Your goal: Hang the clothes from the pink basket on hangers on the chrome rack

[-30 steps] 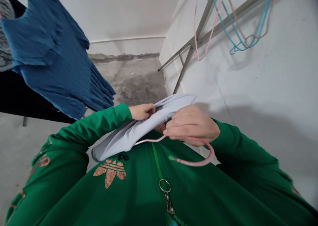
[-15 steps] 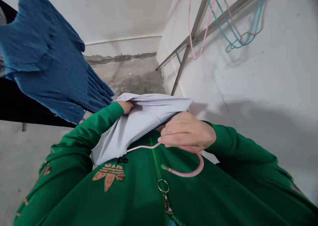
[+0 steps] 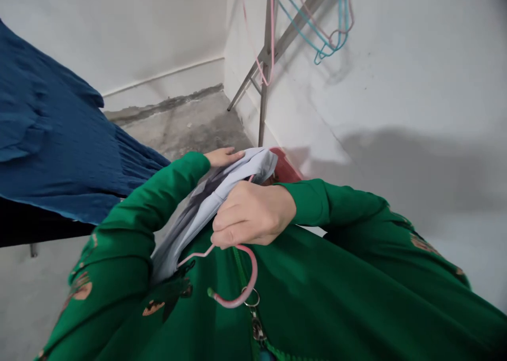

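Note:
My left hand [image 3: 222,157] grips the far edge of a pale blue-grey garment [image 3: 202,205], which is gathered in a narrow bunch against my green track jacket [image 3: 317,276]. My right hand [image 3: 253,215] is closed around a pink plastic-coated wire hanger [image 3: 233,292] near the garment's middle. The hanger's hook curves down over my chest, and its thin arm runs left to the fabric. The rest of the hanger is hidden by the garment and my right hand.
A blue pleated dress [image 3: 51,139] hangs at left above a black surface [image 3: 31,229]. A red object [image 3: 285,165] lies beyond my hands. A metal rack [image 3: 265,49] with pink and turquoise hangers [image 3: 328,33] stands against the white wall. The floor is concrete.
The view has swung left. The garment is bunched narrower, my hands are closer together, and the hanger has turned with its hook nearer my zip. A red object has come into view.

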{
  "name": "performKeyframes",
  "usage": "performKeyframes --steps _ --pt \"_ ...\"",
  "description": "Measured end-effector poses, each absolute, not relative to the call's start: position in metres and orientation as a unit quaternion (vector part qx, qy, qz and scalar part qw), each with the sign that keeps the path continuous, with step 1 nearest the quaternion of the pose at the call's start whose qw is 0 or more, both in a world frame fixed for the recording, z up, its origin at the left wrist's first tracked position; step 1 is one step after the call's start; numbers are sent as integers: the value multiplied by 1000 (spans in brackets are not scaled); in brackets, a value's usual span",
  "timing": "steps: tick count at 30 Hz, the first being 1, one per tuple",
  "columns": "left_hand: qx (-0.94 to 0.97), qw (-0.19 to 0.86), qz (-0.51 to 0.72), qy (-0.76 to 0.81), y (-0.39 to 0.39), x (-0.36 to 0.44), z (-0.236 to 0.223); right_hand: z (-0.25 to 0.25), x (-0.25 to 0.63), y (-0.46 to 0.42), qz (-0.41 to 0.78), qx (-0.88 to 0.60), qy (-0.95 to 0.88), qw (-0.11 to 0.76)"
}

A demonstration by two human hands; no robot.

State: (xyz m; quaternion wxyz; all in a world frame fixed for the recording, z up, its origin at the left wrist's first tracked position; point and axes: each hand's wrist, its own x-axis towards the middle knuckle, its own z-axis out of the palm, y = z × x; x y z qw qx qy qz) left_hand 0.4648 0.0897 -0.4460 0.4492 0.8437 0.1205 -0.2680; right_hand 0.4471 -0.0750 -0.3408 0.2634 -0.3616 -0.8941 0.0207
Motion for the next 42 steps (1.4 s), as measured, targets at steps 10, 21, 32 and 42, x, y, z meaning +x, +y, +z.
performKeyframes --steps 10,21,32,42 --pt "637 745 -183 73 71 499 -427 -349 451 -76 38 -393 -876 276" --pt "655 753 -35 53 107 466 -360 -348 450 -75 40 -383 -876 291" --pt "997 74 25 29 134 469 -435 -350 447 -75 45 -367 -874 316" --pt "980 153 -14 130 98 470 -432 -349 449 -75 48 -372 -876 303"
